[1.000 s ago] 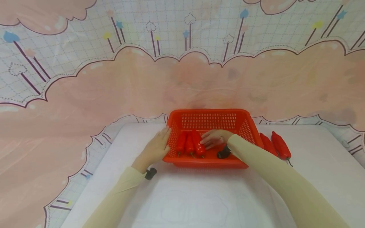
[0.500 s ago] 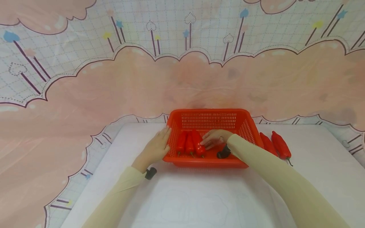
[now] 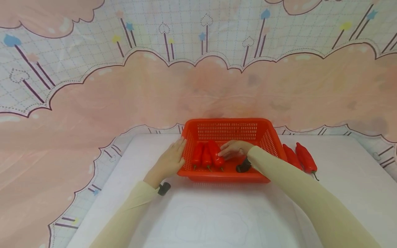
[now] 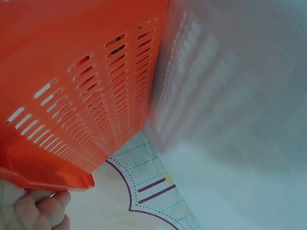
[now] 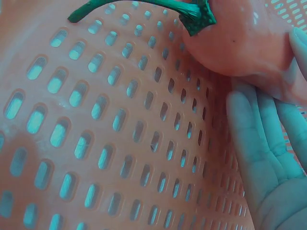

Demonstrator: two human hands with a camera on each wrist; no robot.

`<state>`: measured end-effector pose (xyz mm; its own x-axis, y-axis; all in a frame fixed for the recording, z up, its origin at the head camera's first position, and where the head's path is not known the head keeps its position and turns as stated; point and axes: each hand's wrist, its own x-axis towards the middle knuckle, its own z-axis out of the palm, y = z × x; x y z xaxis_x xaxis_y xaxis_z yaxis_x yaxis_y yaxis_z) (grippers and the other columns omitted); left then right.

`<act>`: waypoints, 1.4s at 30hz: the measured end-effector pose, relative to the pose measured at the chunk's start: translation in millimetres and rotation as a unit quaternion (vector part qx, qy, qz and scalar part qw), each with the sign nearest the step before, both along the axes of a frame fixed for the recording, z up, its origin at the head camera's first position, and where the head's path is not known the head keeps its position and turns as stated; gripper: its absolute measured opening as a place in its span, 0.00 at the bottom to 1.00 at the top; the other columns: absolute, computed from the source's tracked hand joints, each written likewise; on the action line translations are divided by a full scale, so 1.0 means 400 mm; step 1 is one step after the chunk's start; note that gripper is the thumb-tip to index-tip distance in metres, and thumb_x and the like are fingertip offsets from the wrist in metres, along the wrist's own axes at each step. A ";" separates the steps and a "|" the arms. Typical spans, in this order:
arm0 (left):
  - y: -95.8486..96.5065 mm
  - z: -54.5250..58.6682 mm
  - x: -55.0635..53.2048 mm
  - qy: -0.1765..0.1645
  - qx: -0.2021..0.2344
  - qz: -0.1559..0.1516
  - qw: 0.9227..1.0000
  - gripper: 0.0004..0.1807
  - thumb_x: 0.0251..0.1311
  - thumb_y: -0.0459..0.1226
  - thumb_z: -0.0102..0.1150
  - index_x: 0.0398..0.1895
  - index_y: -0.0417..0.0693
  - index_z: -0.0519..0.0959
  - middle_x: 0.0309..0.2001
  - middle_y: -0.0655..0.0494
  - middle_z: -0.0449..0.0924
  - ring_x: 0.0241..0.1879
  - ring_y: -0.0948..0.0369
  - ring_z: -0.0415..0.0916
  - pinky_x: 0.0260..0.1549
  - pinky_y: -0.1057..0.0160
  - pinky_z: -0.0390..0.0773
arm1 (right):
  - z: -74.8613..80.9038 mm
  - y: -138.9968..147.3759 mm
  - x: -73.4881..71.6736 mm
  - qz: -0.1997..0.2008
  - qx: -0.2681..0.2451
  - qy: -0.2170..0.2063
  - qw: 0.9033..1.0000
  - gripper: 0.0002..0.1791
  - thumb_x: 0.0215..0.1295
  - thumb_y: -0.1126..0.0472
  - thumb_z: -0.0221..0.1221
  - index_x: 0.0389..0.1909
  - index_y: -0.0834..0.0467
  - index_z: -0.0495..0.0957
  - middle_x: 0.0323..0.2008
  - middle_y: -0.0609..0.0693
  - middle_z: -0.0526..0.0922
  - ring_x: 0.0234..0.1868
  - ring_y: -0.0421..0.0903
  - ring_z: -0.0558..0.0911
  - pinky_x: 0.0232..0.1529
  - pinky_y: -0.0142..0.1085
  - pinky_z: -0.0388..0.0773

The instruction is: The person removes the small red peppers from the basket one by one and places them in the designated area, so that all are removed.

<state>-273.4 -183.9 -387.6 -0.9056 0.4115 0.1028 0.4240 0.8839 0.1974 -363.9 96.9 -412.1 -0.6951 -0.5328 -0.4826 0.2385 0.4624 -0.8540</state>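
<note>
Inside a red plastic basket (image 3: 224, 177) lie three long red peppers with green stems. My right hand (image 3: 234, 149) reaches in from the right and holds the rightmost pepper (image 3: 215, 155). In the right wrist view this pepper (image 5: 240, 43) sits between the thumb at the right edge and the fingers (image 5: 259, 129) below. The left pepper (image 3: 197, 155) and middle pepper (image 3: 206, 157) lie beside it. My left hand (image 3: 169, 160) rests against the basket's left rim with its fingers straight. In the left wrist view, part of that hand (image 4: 33, 208) shows under the rim.
Two more red peppers lie on the white table (image 3: 198, 220) to the right of the basket, the outer one (image 3: 305, 158) in full view. Behind the table hangs a patterned cloth (image 3: 198, 86). The basket has slotted walls.
The rightmost pepper has shifted slightly to the right, along with small movement of my right fingers on it. My left hand and the basket stay in place.
</note>
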 end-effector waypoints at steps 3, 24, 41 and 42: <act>0.001 0.001 0.001 -0.001 0.002 0.000 1.000 0.37 0.60 0.39 0.43 0.73 0.37 0.48 0.75 0.43 0.44 0.75 0.51 0.43 0.73 0.51 0.48 | 0.000 0.001 0.001 -0.004 -0.002 0.005 1.000 0.26 0.62 0.57 0.59 0.59 0.64 0.72 0.53 0.58 0.82 0.50 0.48 0.84 0.58 0.42 0.77; 0.004 0.006 0.003 -0.001 0.001 -0.001 1.000 0.37 0.60 0.38 0.43 0.73 0.36 0.48 0.75 0.42 0.44 0.75 0.50 0.43 0.73 0.50 0.48 | 0.002 -0.004 -0.002 -0.051 -0.019 -0.009 0.998 0.34 0.65 0.57 0.56 0.68 0.68 0.58 0.65 0.64 0.68 0.60 0.57 0.76 0.59 0.44 0.75; 0.002 0.003 0.002 0.000 -0.003 -0.001 1.000 0.38 0.60 0.39 0.43 0.73 0.36 0.47 0.75 0.43 0.44 0.75 0.50 0.43 0.73 0.50 0.48 | 0.000 -0.004 -0.007 -0.005 -0.043 -0.022 0.999 0.28 0.65 0.62 0.55 0.64 0.68 0.64 0.57 0.59 0.77 0.47 0.45 0.83 0.59 0.44 0.75; 0.002 0.003 0.002 0.002 -0.002 -0.003 1.000 0.38 0.60 0.38 0.43 0.73 0.36 0.48 0.75 0.42 0.44 0.75 0.50 0.43 0.73 0.50 0.49 | 0.000 -0.004 -0.007 -0.006 -0.049 -0.023 0.998 0.28 0.65 0.63 0.55 0.64 0.69 0.64 0.53 0.56 0.80 0.44 0.43 0.83 0.59 0.43 0.76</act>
<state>-272.5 -183.2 -386.5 -0.9024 0.4179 0.1049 0.4307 0.8820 0.1914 -366.5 95.2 -412.1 -0.6802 -0.5705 -0.4602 0.2844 0.3732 -0.8831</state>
